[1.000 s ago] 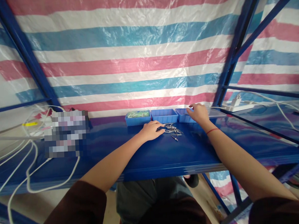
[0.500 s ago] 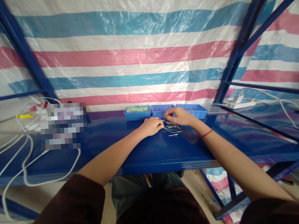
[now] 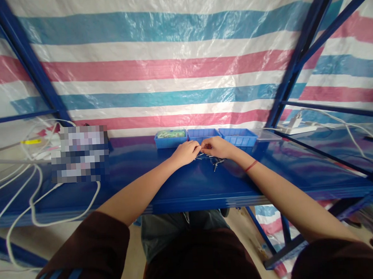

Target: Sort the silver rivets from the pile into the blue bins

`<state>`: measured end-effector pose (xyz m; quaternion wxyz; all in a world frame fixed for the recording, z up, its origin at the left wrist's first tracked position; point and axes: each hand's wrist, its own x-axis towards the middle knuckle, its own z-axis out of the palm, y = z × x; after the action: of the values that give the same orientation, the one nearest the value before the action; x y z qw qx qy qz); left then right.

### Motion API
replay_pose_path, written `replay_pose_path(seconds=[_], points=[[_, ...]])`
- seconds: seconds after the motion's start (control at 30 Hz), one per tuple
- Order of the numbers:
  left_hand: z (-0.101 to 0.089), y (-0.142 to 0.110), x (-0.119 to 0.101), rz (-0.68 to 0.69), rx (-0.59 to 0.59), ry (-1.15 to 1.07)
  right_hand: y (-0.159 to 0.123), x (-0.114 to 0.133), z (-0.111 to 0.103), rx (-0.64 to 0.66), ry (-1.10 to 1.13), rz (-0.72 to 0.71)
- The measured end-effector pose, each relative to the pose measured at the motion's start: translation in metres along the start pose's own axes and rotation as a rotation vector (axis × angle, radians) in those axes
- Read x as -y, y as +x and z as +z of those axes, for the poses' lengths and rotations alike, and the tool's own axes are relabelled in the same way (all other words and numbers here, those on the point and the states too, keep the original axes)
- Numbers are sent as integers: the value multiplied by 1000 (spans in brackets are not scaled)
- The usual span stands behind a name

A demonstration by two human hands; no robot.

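My left hand is closed in a pinch over the blue tabletop, its fingertips meeting those of my right hand. Also pinched, my right hand wears a red band at the wrist. Whatever the fingertips hold is too small and hidden to make out. Beneath and beside them lies a loose pile of small metal rivets with thin stems, partly covered by my right hand. Just behind the hands stand a blue bin with pale green items, a middle blue bin and a right blue bin.
White cables and a blurred-out object occupy the table's left side. A white power strip lies at the right. Blue metal posts frame the bench, and a striped plastic sheet hangs behind it.
My right hand has come down and closer to my left, so their fingertips now meet. The rivets at the front of the pile have shifted.
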<state>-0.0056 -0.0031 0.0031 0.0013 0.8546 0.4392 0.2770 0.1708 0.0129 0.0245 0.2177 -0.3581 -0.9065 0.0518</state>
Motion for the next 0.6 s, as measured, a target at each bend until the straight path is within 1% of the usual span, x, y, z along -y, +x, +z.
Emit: replay_pose_path(seconds=[0.07, 0.13, 0.27, 0.33, 0.43, 0.5, 0.6], points=[[0, 1, 0, 1, -21, -46, -1, -1, -2, -66, 6, 10], [1, 1, -1, 3, -32, -87, -1, -4, -3, -126, 59, 34], [2, 1, -2, -15, 14, -158, 0, -6, -2, -193, 293, 90], [1, 1, -3, -36, 4, -216, 2, -4, -2, -229, 437, 99], [-1, 2, -3, -91, -80, -320, 5, 1, -3, -281, 600, 128], [-2, 3, -2, -142, -150, -390, 5, 3, -4, -301, 638, 175], [0, 6, 1, -228, -259, -504, 5, 1, -4, -248, 646, 250]])
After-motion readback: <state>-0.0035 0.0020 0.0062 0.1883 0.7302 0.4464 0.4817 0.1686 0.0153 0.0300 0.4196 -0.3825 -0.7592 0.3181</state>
